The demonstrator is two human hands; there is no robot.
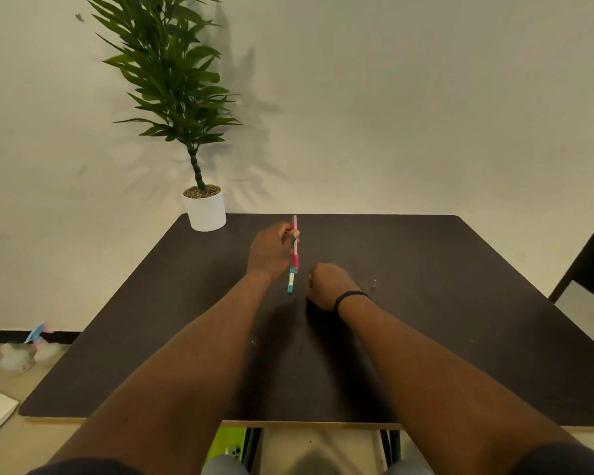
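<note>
Two hands are out over the dark desk (pixel 426 320), and the left hand (pixel 271 250) has the action: its fingers are curled round a pink pen (pixel 295 257), pinching it near the upper half. The pen runs almost straight along the 12-to-6 line, just past the desk's centre toward 12 o'clock. Right at the pen's lower end sits a short teal piece (pixel 291 282) with a pale label, lying on the desk. Whether pen and piece touch, I cannot tell.

At 3 o'clock from that teal piece is the right hand (pixel 326 286), near it but apart. It is clenched into a loose fist, knuckles down by the desk, and nothing shows inside it. A black wristband (pixel 350 298) circles that wrist.

Off at the 11 o'clock corner a potted plant (pixel 204 209) stands upright in a white pot against the wall.
</note>
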